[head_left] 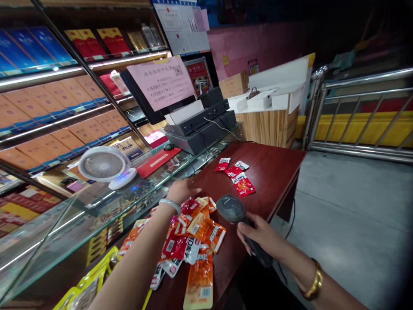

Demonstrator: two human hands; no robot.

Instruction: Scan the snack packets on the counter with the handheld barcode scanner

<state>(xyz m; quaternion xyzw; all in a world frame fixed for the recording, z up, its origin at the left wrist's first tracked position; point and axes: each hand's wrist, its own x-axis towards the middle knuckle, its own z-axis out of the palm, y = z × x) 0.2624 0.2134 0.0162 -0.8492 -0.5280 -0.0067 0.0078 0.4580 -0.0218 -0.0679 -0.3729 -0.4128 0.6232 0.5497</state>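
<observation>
The right hand (260, 232) grips a scanner (230, 209) by its handle, the head facing the heap of packets (206, 228) on the near part of the table (274, 161). The left hand (183, 190) hangs palm down at the heap's far edge; its fingers are blurred, so I cannot tell whether it holds anything. Beyond, a small group (244, 185) of red packets lies well apart from the heap. Those few look dealt with, I judge; most packets remain heaped, overlapping, some barcodes up.
</observation>
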